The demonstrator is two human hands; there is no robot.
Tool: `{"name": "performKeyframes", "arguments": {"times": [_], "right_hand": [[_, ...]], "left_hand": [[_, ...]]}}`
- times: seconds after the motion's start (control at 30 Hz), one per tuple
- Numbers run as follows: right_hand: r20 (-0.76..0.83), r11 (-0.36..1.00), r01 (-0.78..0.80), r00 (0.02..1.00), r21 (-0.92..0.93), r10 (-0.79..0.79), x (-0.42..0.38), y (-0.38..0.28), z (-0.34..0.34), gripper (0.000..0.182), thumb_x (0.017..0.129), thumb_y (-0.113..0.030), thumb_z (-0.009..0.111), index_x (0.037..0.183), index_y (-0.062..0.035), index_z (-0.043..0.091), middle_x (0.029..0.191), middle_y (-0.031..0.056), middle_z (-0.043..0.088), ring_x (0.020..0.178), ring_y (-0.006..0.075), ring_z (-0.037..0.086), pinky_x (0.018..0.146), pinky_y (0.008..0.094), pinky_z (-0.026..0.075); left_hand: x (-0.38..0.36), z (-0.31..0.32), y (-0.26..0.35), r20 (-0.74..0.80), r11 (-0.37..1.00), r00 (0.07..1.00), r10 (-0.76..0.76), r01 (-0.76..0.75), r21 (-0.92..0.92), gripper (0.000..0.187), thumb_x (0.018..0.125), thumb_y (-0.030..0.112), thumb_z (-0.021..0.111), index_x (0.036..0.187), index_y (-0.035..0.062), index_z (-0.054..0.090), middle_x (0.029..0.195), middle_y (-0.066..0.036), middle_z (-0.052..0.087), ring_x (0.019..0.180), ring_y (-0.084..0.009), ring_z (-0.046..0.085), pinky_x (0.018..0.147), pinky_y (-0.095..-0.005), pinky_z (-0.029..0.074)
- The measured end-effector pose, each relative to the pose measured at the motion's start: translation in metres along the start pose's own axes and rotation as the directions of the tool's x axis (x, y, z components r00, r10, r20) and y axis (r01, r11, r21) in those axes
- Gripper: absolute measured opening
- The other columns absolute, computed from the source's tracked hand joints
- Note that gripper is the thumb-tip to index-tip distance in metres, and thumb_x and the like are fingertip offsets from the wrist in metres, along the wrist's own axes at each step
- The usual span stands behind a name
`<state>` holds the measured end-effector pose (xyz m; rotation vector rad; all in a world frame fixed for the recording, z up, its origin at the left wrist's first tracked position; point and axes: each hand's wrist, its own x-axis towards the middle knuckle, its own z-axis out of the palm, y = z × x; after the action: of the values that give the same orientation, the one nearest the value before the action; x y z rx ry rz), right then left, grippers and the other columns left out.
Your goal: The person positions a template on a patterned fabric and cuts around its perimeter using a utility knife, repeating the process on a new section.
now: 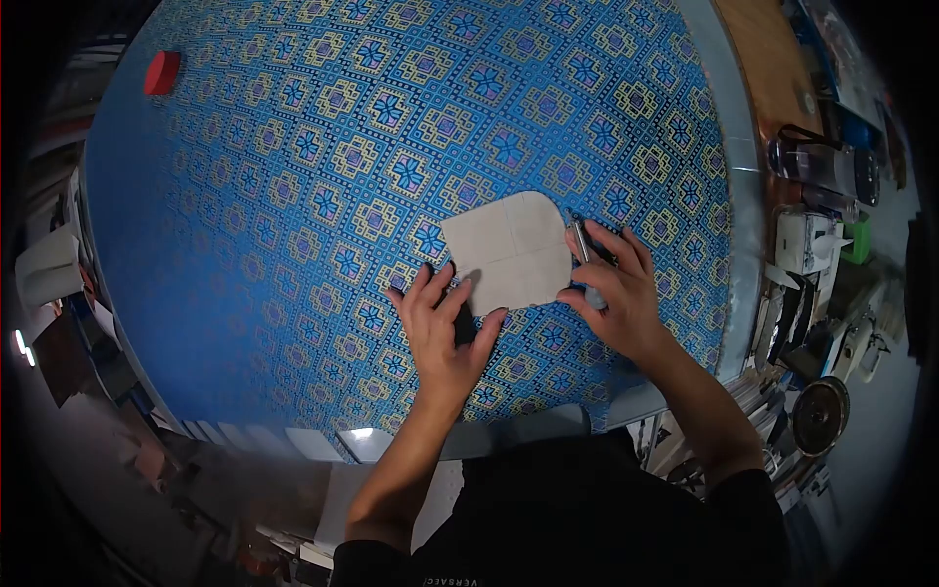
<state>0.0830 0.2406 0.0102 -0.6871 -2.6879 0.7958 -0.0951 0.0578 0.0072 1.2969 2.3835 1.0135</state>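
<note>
Our left hand [435,328] has its fingers spread loosely at the lower-left edge of the pale card [518,249], which lies flat on the patterned cloth [372,157]; our right hand [618,292] grips a pen [582,238] beside the card's right edge. For good work here, we'd press the card evenly so it cannot slip, keep the cloth smooth beneath, and steady the pen; whether its tip touches, we cannot tell.

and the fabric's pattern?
The fabric is blue with repeating geometric motifs, many in yellow; shows best in the head view.
</note>
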Motion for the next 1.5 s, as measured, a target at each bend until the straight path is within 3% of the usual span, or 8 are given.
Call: {"name": "performKeyframes", "arguments": {"times": [0.2,0.43,0.5,1.5], "right_hand": [[-0.029,0.999,-0.003,1.000,0.034,0.004,-0.0012,0.0010,0.0023,0.042,0.079,-0.025,0.088,0.107,-0.0175,0.058,0.137,0.0097,0.068,0.141,0.0286,0.051,0.115,0.0532,0.035],[-0.021,0.999,-0.023,0.999,0.045,0.024,-0.0020,0.0020,0.0007,0.043,0.079,-0.026,0.089,0.107,-0.0177,0.058,0.134,0.0110,0.070,0.141,0.0297,0.051,0.115,0.0554,0.034],[-0.017,0.999,-0.022,1.000,0.043,0.023,-0.0022,0.0022,0.0007,0.043,0.079,-0.026,0.089,0.107,-0.0180,0.058,0.134,0.0108,0.070,0.142,0.0296,0.051,0.115,0.0554,0.034],[-0.011,0.999,-0.018,1.000,0.045,0.019,-0.0024,0.0044,0.0023,0.040,0.081,-0.026,0.087,0.108,-0.0173,0.060,0.136,0.0114,0.068,0.143,0.0289,0.049,0.116,0.0549,0.033]], "left_hand": [[0.0009,0.0013,-0.0019,0.056,1.000,0.998,0.011,-0.011,-0.007,0.071,0.077,0.024,0.091,0.138,0.0102,0.058,0.155,-0.014,0.052,0.149,-0.0448,0.036,0.118,-0.0742,0.005],[0.0028,-0.0002,-0.0019,0.044,0.999,0.999,-0.004,0.006,-0.044,0.071,0.075,0.025,0.092,0.137,0.0113,0.059,0.151,-0.012,0.057,0.149,-0.0419,0.038,0.119,-0.0732,0.004],[0.0025,-0.0013,-0.0019,0.059,0.999,0.998,-0.006,0.008,-0.043,0.071,0.075,0.024,0.092,0.135,0.0110,0.058,0.147,-0.016,0.060,0.149,-0.0412,0.038,0.122,-0.0684,0.004],[0.0032,-0.0009,-0.0028,0.039,0.999,0.999,0.008,-0.007,-0.037,0.069,0.072,0.026,0.094,0.130,0.0109,0.060,0.147,-0.014,0.060,0.146,-0.0384,0.044,0.123,-0.0684,0.005]]}}
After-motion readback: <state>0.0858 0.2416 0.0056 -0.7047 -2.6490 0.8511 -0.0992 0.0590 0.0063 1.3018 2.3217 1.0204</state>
